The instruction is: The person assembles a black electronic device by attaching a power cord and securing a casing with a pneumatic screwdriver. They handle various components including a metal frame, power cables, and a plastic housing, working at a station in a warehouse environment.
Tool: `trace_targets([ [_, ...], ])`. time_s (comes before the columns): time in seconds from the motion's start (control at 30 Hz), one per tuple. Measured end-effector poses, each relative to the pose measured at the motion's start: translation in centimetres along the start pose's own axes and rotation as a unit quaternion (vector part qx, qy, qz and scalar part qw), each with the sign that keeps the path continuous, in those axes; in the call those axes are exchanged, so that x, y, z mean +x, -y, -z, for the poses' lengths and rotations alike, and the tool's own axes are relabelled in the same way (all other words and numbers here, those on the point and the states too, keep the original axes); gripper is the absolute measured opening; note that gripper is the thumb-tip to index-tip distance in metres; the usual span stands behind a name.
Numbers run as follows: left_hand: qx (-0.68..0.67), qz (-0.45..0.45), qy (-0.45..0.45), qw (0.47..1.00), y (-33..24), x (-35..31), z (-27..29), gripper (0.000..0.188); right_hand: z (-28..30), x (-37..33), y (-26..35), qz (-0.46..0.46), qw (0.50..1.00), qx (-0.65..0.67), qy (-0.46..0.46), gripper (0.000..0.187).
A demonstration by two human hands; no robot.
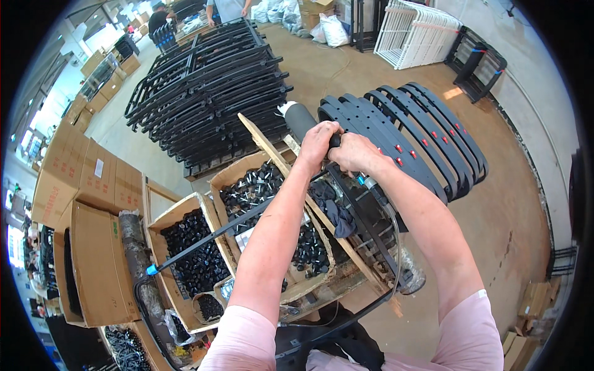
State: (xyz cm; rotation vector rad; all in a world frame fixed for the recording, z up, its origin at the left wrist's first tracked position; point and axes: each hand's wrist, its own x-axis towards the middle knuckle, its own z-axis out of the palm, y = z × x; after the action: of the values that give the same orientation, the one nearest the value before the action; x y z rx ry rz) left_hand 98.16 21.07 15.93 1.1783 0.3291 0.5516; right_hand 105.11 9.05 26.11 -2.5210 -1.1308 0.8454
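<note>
My left hand [318, 145] is closed, fingers curled round something dark at the far end of the work stand. Right beside it, my right hand [359, 151] is closed too, its fingers mostly hidden behind its back. A small black piece [335, 141] shows between the two hands; its kind cannot be made out. Below my right wrist sits a blue hose fitting [361, 179] with a clear hose [394, 232] running down from it. A black metal frame [207, 243] with a blue-wrapped corner stretches under my left forearm. A grey roll [299, 119] lies just beyond my hands.
Cardboard boxes [216, 182] of small black and metal parts stand left of my arms, edged by a wooden board [266, 143]. Black frames [204, 93] are stacked far left; curved black panels [402, 133] with red pieces stand right. Taller cartons [99, 260] flank the left.
</note>
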Motion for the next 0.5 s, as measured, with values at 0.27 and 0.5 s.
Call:
trace_targets([
  [0.27,-0.014,-0.011,-0.027,0.999,0.3,0.0,0.0,0.026,0.2,1.8,-0.2,0.006,0.999,-0.039,0.035,0.041],
  [0.5,0.003,-0.018,-0.045,0.999,0.7,-0.6,0.2,0.026,0.2,1.8,0.2,-0.003,0.997,-0.055,0.056,0.04],
])
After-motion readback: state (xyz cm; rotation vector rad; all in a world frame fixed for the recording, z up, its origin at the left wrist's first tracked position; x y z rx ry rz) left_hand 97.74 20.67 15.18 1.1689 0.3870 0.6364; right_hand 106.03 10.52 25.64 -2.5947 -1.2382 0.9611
